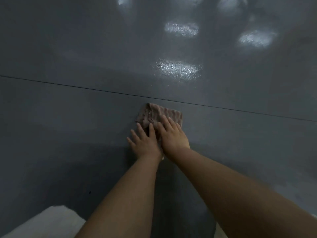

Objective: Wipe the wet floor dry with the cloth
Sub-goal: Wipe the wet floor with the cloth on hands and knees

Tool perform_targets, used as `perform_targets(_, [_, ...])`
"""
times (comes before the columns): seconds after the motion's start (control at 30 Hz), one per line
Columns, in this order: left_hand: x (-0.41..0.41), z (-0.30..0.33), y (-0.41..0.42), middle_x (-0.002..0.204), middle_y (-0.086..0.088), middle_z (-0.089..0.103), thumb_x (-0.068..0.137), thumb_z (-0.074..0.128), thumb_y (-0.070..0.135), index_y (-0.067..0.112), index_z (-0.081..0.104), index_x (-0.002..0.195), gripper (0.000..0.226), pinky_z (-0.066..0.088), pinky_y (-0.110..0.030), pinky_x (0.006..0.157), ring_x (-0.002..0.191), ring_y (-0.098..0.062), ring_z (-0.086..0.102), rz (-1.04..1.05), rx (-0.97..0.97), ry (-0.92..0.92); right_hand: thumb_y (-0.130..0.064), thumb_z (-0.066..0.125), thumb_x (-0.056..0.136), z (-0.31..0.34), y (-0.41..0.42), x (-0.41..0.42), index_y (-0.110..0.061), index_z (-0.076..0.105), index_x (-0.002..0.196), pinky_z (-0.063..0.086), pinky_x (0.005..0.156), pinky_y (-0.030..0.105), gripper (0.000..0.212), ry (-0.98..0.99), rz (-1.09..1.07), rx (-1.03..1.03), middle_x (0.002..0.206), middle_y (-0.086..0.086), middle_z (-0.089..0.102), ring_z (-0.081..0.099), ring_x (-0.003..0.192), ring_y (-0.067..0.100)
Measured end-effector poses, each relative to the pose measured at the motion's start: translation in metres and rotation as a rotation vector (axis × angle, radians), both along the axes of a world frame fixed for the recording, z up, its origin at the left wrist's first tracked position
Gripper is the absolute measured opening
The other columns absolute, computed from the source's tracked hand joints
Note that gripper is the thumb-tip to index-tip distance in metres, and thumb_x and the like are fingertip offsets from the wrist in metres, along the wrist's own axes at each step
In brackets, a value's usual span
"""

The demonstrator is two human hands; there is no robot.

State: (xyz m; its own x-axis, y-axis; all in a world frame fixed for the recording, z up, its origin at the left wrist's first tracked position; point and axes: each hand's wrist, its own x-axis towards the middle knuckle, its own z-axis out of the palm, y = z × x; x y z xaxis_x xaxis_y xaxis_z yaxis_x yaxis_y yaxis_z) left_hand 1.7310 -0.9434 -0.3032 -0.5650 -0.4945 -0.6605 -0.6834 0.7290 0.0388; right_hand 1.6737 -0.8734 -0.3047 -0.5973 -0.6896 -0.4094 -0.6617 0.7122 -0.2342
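— Where's the cloth?

— The cloth [159, 115] lies flat on the floor [68, 126] at the centre of the frame, brownish and ribbed, with its left edge folded over. Its far corner sits just below the thin dark seam [85, 88] that runs across the floor from the left edge down toward the right.

— And your hands?

— Both are on it, side by side. My left hand [145, 143] has its fingers straight and spread, palm down; the inner fingers press the cloth's near edge, while the outer ones reach past it onto the bare floor. My right hand [172, 134] lies flat as well, fingers straight and pressed on the cloth's right half. Neither hand is curled around anything.

— Anything else in sight?

— Bright patches of glare [178, 68] shine on the floor above the seam, from the centre up to the upper right. Something pale [46, 220] shows at the lower left corner; I cannot tell what it is.
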Motion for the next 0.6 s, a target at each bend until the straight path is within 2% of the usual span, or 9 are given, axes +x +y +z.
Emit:
perform_targets(0.1, [-0.005,-0.016,-0.003,0.157,-0.013,-0.015,0.071,0.077,0.047,0.025,-0.022,0.147,0.127,0.003,-0.052,0.116,0.144,-0.038,-0.006,0.064,0.003,0.007,-0.036,0.033,0.101,-0.024,-0.013,-0.015,-0.021,-0.002,0.152,-0.007,0.116,0.041,0.063,0.024,0.107,0.064,0.158,0.003,-0.015,-0.014,0.145,0.022])
perform_targets(0.23, [-0.011,-0.022,-0.001,0.157,-0.015,-0.009,0.067,0.081,0.046,0.026,-0.024,0.146,0.133,0.0,-0.052,0.115,0.144,-0.039,-0.001,0.043,-0.058,-0.012,-0.048,0.024,0.1,-0.049,-0.008,-0.029,-0.028,-0.008,0.15,-0.011,0.115,0.042,0.063,0.051,0.161,0.022,0.158,-0.003,-0.016,-0.018,0.144,0.02])
perform_targets(0.37, [-0.011,-0.023,0.0,0.156,-0.018,-0.008,0.064,0.081,0.049,0.029,-0.028,0.144,0.137,0.002,-0.052,0.115,0.143,-0.04,0.003,0.011,-0.09,-0.023,-0.051,0.023,0.098,-0.058,0.031,-0.045,-0.032,-0.001,0.15,-0.011,0.114,0.038,0.06,0.072,0.11,-0.011,0.159,-0.004,-0.007,-0.01,0.146,0.02])
perform_targets(0.5, [-0.016,-0.02,0.001,0.156,-0.02,-0.011,0.065,0.082,0.044,0.033,-0.013,0.149,0.127,0.001,-0.053,0.115,0.143,-0.042,0.0,0.014,-0.07,-0.042,-0.058,0.007,0.085,-0.062,0.099,-0.064,-0.031,0.007,0.146,-0.005,0.115,0.037,0.067,0.133,-0.169,-0.025,0.158,-0.001,0.01,0.002,0.147,0.023])
perform_targets(0.6, [-0.018,-0.019,0.001,0.156,-0.018,-0.013,0.066,0.084,0.036,0.035,-0.008,0.149,0.123,0.006,-0.059,0.112,0.143,-0.042,-0.003,0.052,-0.024,-0.041,-0.051,0.021,0.097,-0.061,0.149,-0.07,-0.032,0.009,0.151,-0.007,0.115,0.049,0.058,0.168,-0.567,0.112,0.16,-0.002,-0.001,-0.007,0.147,0.02])
